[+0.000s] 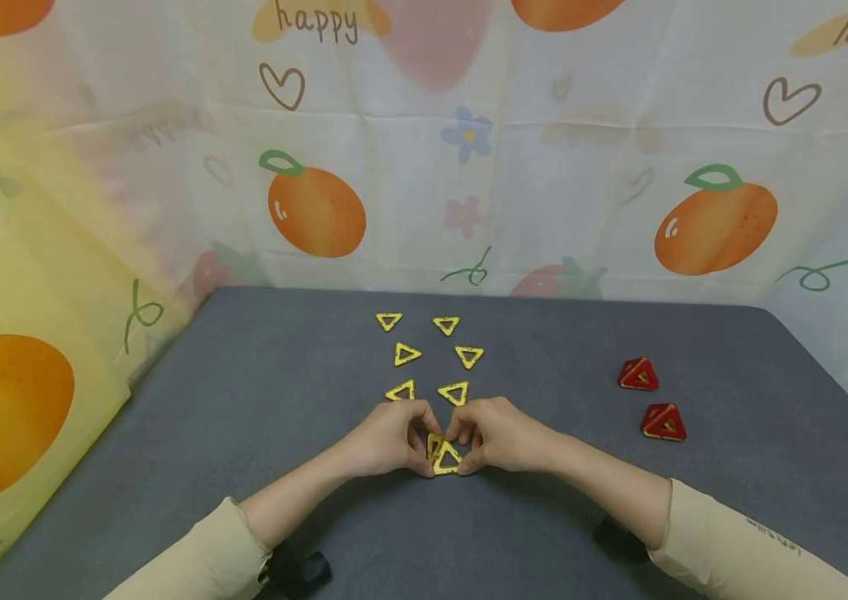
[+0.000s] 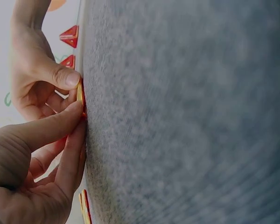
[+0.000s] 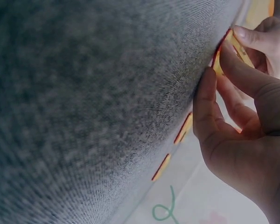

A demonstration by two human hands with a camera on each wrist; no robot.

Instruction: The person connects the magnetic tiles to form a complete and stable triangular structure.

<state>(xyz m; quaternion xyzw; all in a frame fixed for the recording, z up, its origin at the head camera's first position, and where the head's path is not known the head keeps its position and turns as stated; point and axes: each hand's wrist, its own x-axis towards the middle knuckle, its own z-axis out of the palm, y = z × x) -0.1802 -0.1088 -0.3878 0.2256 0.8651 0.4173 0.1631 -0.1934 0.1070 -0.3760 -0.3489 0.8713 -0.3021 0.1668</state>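
On the grey tabletop (image 1: 266,367), two yellow triangles (image 1: 446,470) are held close together near the person, the left hand (image 1: 389,437) pinching at nine o'clock, the right hand (image 1: 508,435) at three. Six loose yellow triangles (image 1: 469,350) lie flat toward twelve o'clock, apparently not yet joined; at two o'clock, two red pyramids (image 1: 657,415) look already complete.

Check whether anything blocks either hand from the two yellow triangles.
Nothing visible does: the left hand and right hand both grip the two yellow triangles. Six loose triangles lie beyond the hands; two red pyramids sit off to the right.
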